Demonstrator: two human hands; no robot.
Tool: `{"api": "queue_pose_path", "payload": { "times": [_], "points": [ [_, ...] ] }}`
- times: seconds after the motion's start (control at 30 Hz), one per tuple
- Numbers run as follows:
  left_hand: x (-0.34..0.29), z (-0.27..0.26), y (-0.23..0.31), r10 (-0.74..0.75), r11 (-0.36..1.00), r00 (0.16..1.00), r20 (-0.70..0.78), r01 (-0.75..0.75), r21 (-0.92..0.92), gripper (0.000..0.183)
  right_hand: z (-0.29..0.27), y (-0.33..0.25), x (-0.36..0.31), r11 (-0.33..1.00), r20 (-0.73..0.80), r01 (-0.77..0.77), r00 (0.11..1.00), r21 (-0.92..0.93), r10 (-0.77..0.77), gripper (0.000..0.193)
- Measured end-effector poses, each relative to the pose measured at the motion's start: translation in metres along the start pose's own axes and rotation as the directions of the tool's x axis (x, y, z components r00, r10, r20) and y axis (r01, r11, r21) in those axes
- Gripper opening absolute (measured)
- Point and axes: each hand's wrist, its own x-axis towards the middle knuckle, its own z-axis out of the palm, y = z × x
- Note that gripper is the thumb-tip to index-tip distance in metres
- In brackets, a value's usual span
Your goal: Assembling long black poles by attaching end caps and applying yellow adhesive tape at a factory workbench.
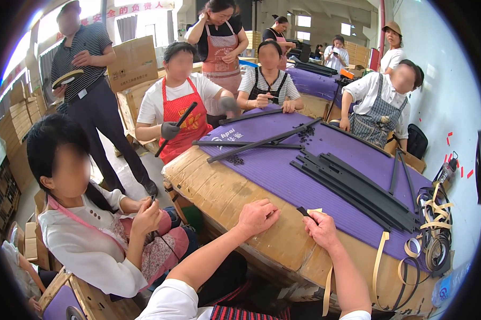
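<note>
My left hand (259, 217) rests on the cardboard near the table's front edge, its fingers curled; whether anything is inside them is hidden. To its right, my right hand (321, 229) pinches a short end of black adhesive strip (302, 211), with a bit of pale yellow backing showing at the fingertips. Long tan backing strips (380, 261) hang over the table edge beside my right forearm. Beyond my hands, a stack of long black bars (352, 186) lies on the purple mat (251, 186). A pile of coiled black and tan tape (437, 240) sits at the right end.
More black bars (267, 141) lie crossed at the far left of the mat, near small black pieces (306, 133). A seated person (91, 213) works close on my left. Several others sit or stand around the table. A plastic bottle (447, 288) lies at the lower right.
</note>
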Motion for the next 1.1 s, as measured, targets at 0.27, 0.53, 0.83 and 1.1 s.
{"api": "queue_pose_path", "payload": {
  "times": [0.27, 0.53, 0.83, 1.1],
  "points": [
    [0.0, 0.0, -0.001, 0.009, 1.0, 1.0, -0.016, -0.009, 0.007, 0.011, 0.0, -0.005, 0.001, 1.0, 0.004, -0.004, 1.0, -0.007, 0.004, 0.018],
    [-0.002, 0.002, 0.001, 0.014, 1.0, 1.0, -0.017, -0.014, 0.008, 0.011, -0.001, -0.002, -0.003, 0.999, -0.001, -0.015, 1.0, -0.033, 0.015, 0.019],
    [0.0, 0.004, -0.003, 0.029, 1.0, 0.998, -0.047, -0.029, 0.005, 0.012, 0.0, -0.007, 0.001, 1.0, 0.0, -0.001, 1.0, -0.011, 0.001, 0.019],
    [0.047, -0.006, -0.036, -0.164, 0.982, 0.985, -0.053, 0.158, -0.103, 0.01, 0.0, -0.001, 0.002, 0.999, -0.01, -0.047, 0.999, 0.016, 0.047, 0.02]
  ]
}}
